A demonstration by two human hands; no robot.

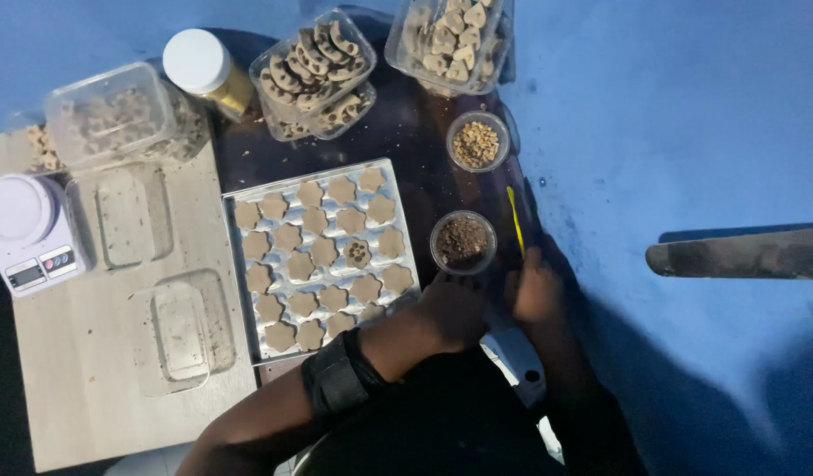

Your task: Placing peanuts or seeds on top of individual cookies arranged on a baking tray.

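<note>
I see my left hand (455, 310) and right hand (537, 291) close together just off the near right corner of the flat metal tray (234, 196) of flower-shaped dough pieces (287, 237); whether they pinch anything I cannot tell. Filling neatly likely means small, centred pinches. I count roughly twenty-three pieces, one topped dark (357, 254), two small round clear bowls (463, 242), two empty clear tubs (179, 330).

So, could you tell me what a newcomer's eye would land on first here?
Probably the metal tray of flower-shaped biscuits in the middle, one marked with dark dots. Next, the left hand and right hand together just below a small cup of dark crumbs. At far left sits a white kitchen scale.
</note>
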